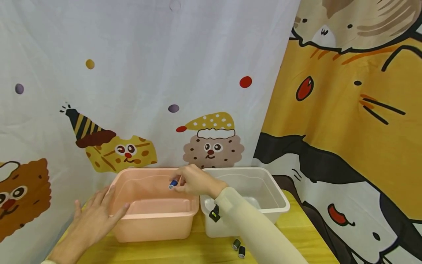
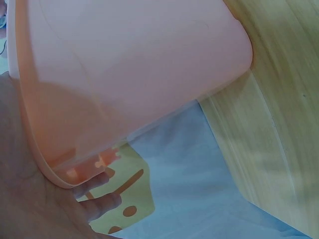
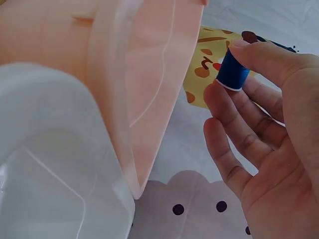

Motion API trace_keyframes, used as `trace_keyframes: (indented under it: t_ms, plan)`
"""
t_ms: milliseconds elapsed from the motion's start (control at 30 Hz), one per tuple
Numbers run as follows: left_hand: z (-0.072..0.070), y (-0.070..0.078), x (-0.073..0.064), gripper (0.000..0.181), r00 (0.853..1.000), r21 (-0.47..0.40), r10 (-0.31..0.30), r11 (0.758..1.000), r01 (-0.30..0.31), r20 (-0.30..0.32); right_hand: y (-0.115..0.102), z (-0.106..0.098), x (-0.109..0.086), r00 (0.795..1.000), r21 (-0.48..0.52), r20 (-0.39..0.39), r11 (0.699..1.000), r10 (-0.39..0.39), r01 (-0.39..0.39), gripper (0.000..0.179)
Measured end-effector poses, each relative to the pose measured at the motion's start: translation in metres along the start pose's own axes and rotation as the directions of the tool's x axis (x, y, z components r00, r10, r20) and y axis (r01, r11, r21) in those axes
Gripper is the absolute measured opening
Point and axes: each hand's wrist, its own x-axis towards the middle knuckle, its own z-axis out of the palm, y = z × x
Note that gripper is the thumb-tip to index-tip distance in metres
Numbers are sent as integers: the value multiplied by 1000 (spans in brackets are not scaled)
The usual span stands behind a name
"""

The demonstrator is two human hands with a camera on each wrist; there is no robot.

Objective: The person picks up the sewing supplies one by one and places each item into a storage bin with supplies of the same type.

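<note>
My right hand (image 1: pixel 197 180) pinches a small blue thread spool (image 3: pixel 233 70) between thumb and fingers, above the right part of the pink bin (image 1: pixel 153 224). In the right wrist view the spool's white end rim shows, and the other fingers are loosely bent below it. My left hand (image 1: pixel 95 218) rests at the left rim of the pink bin with its fingers spread and fairly straight. In the left wrist view that hand lies along the rim, with fingertips (image 2: pixel 102 204) past the bin's corner.
A white bin (image 1: pixel 280 209) stands right beside the pink one. Two dark thread spools (image 1: pixel 242 252) lie on the yellow tabletop (image 1: pixel 158 253) in front of it, near my right forearm. A curtain (image 1: pixel 138 84) with cartoon prints hangs close behind both bins.
</note>
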Motion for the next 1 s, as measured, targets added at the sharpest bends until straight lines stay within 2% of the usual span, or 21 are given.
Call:
trace_keyframes:
  t_ms: [400, 733, 1000]
  plan:
    - [0, -1, -1, 109, 1000, 2, 2, 1000, -2, 4, 3, 13, 18, 992, -7, 115, 998, 57, -56, 23]
    - [0, -1, 1, 110, 1000, 6, -1, 1000, 1, -5, -2, 20, 33, 980, -129, 154, 986, 122, -102, 21]
    - [1, 0, -1, 108, 1000, 10, 15, 1000, -15, -20, -5, 30, 42, 966, -72, 232, 992, 114, -100, 19]
